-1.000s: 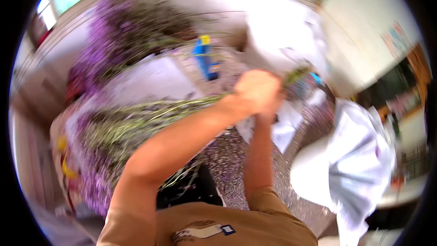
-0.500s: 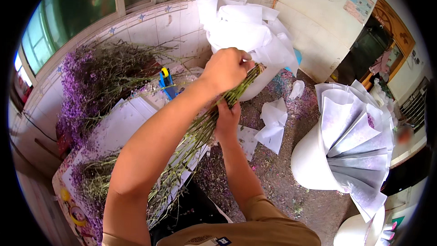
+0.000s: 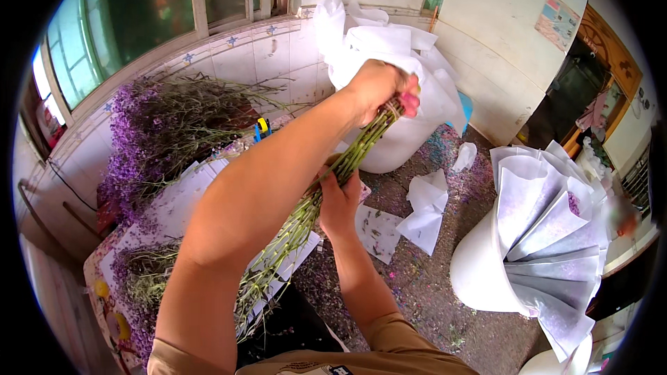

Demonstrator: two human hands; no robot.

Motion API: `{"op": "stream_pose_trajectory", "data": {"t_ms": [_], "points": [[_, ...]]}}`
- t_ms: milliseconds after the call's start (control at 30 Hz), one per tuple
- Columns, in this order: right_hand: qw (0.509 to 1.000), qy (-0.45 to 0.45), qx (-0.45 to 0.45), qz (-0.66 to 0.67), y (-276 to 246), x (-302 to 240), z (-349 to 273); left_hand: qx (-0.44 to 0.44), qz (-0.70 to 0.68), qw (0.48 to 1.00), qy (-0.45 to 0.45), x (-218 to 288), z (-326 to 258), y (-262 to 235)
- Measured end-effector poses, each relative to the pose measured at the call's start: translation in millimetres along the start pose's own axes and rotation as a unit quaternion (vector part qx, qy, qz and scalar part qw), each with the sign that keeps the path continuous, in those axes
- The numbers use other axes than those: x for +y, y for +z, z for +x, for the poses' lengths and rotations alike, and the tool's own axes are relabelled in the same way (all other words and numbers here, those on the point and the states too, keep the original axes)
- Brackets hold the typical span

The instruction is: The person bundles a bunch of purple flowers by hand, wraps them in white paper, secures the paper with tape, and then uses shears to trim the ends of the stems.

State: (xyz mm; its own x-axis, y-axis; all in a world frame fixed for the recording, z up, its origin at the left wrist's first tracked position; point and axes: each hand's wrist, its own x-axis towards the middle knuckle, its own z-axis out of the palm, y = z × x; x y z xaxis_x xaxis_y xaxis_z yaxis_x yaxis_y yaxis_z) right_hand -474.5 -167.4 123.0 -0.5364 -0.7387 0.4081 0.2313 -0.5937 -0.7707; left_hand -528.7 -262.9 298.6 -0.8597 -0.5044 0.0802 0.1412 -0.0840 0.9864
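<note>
A bundle of long green flower stems runs slantwise across the middle, its cut ends at the upper right. My left hand is closed at those ends, its fingertips smeared by motion. Just below them a thin, brownish band seems to circle the stems. Lower down, my right hand wraps the same bundle, thumb upward. Its flower heads are hidden behind my left forearm; purple blossoms show at the lower left.
More purple dried flowers lie on the table at left, near white sheets and a blue-yellow tape dispenser. White wrapping fills a far bucket. At right stands a white bucket of paper-wrapped bunches. Paper scraps litter the floor.
My left hand has turned about the stem ends, its fingers now beyond them, and the band has come into sight. My right hand keeps its hold lower down. The view has shifted slightly.
</note>
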Motion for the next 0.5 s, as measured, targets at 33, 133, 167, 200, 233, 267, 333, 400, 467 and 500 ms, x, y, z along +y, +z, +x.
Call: {"op": "stream_pose_trajectory", "data": {"t_ms": [33,133,167,200,233,267,333,400,467,500], "points": [[1.0,-0.024,-0.001,0.018,4.7,5.8,-3.7,0.028,-0.039,0.999,0.021,6.1,1.0,-1.1],[0.998,-0.043,0.001,0.038,4.5,10.8,-7.7,0.006,-0.014,1.0,-0.002,18.9,-2.7,7.1],[0.997,-0.039,0.003,0.059,2.5,9.8,-5.7,0.005,-0.035,0.999,-0.005,19.5,-4.8,12.8],[0.996,-0.035,0.005,0.08,0.8,8.5,-3.8,0.004,-0.057,0.998,-0.008,18.7,-6.4,16.1],[0.996,-0.038,0.007,0.086,7.8,0.4,-3.7,0.007,-0.054,0.998,-0.01,16.4,-6.5,12.3],[0.995,-0.036,0.007,0.089,9.1,1.9,-3.2,0.009,-0.049,0.999,0.005,13.6,-7.1,7.0],[0.998,-0.009,-0.001,0.059,6.0,6.8,-1.9,0.009,-0.045,0.999,0.022,6.9,-8.8,-0.2],[0.998,-0.002,-0.007,0.065,-1.3,10.3,-0.9,0.031,-0.049,0.997,0.058,-1.4,-12.1,-5.0],[0.997,0.006,-0.015,0.079,-0.1,11.5,-2.3,0.025,-0.045,0.997,0.054,-11.5,-21.5,-17.6],[0.997,0.015,0.0,0.074,0.8,11.9,-3.2,0.051,0.019,0.998,0.037,-17.3,-26.3,-23.1]]}}
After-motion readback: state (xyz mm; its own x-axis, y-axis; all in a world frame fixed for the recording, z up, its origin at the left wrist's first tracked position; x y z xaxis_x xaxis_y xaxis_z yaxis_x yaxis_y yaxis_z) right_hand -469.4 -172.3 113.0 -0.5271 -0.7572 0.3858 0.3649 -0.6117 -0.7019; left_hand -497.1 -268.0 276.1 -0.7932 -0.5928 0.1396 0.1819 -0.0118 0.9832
